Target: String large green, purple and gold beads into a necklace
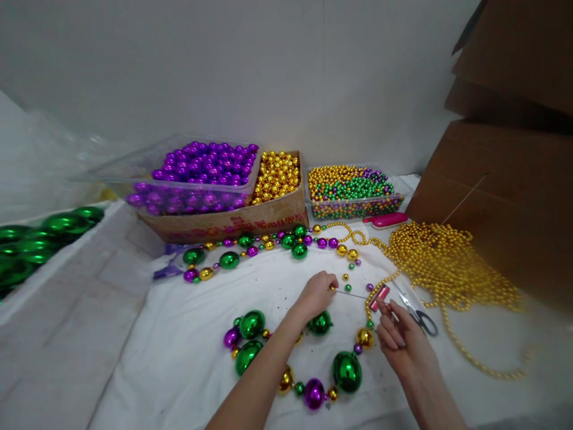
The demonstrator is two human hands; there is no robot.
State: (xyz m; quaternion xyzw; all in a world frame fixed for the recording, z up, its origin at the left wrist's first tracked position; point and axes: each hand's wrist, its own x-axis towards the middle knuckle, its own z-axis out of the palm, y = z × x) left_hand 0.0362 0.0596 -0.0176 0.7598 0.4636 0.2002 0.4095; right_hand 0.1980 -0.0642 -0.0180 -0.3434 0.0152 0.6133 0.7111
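My left hand (319, 294) is closed in a pinch at a small gold bead and one end of a thin, straight needle or wire (351, 294). That thin piece runs right toward my right hand (398, 328), whose thumb and forefinger are pinched at its other end; the exact grip is too small to make out. Below both hands, a strand of large green (347, 371), purple (314, 394) and gold balls curves over the white cloth. My left forearm covers part of it. A gold bead chain (369, 301) joins its right end, passing beside a red-and-white object (380, 297).
Scissors (418, 313) lie right of my right hand, near a heap of gold bead chain (447, 263). Behind are a purple-ball tub (192, 194), gold balls in a carton (201, 226), a mixed-bead tub (353, 206), a pink-handled tool (388, 220) and another bead strand (229, 260).
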